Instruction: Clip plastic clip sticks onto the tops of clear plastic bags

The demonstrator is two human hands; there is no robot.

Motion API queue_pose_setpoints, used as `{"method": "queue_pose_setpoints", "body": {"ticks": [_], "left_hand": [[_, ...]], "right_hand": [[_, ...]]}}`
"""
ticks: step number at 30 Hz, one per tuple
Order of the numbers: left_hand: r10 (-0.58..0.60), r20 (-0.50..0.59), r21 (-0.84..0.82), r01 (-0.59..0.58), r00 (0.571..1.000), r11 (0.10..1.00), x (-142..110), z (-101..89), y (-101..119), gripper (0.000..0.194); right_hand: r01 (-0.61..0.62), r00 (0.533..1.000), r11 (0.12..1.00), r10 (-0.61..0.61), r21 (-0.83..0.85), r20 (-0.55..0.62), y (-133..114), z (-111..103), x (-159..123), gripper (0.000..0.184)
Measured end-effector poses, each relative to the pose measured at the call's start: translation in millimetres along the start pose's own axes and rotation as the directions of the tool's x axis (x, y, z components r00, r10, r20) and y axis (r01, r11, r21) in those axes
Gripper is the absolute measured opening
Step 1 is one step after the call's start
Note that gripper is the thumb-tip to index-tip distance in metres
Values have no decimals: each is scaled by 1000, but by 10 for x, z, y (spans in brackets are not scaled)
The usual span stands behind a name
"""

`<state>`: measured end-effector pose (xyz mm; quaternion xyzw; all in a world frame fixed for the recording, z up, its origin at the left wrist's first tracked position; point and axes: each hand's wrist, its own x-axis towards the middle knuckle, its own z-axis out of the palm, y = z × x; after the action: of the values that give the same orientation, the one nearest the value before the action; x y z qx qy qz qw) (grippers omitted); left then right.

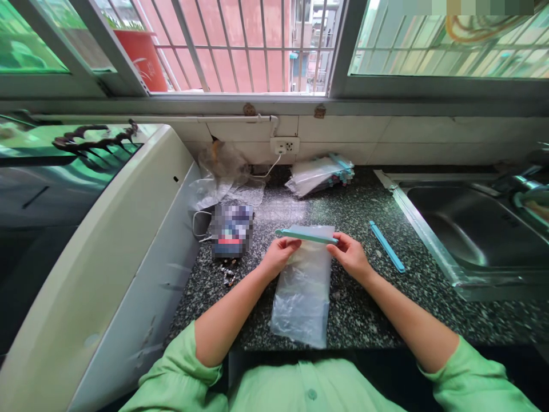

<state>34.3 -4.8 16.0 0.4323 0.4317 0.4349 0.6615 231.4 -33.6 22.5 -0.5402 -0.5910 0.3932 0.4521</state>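
Observation:
A clear plastic bag (302, 297) hangs toward me over the counter, with a light-blue bag sealing clip (309, 235) lying across it near its top end. My left hand (281, 254) pinches the bag and clip near the clip's left part. At the other end, my right hand (349, 254) grips the clip between thumb and fingers. A short strip of the bag sticks out beyond the clip. To the right of my right hand, a second blue sealing clip (387, 247) lies on the counter.
Behind my hands lies a pile of bags with blue clips (319, 173). Crumpled clear plastic (223, 171), a blurred-out item (233, 232) and a small beaded chain (229, 274) are on the left. A metal sink (463, 223) borders the right side; a white appliance (141, 229) the left.

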Motion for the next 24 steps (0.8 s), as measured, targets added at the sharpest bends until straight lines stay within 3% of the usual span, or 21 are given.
{"method": "queue_pose_setpoints", "body": {"ticks": [4,7,9,11,14,20,24], "left_hand": [[34,-86,-111,-44,996,993,18,-19,43,40],[16,-72,-106,-23,997,994,14,-19,69,43],[36,-72,-93,-42,997,995,4,-12,76,46],[47,-59,-82,-52,997,995,-7,-4,76,47],[4,16,-77,-3,1000,997,-22,6,64,46],[-43,91,-106,52,995,993,30,37,104,43],[-130,220,-34,141,967,989,206,24,304,38]], "right_hand": [[-87,964,996,89,-19,250,-19,36,-25,33],[-82,943,992,109,-96,314,-12,58,-45,31],[-69,965,995,86,-76,248,9,67,-41,29],[-36,995,999,38,-25,95,35,62,-27,27],[59,995,995,-65,-81,-78,61,31,-21,31],[340,929,844,-369,-415,10,-7,-99,30,17],[318,892,750,-443,-580,-83,-150,-334,377,20]]}}
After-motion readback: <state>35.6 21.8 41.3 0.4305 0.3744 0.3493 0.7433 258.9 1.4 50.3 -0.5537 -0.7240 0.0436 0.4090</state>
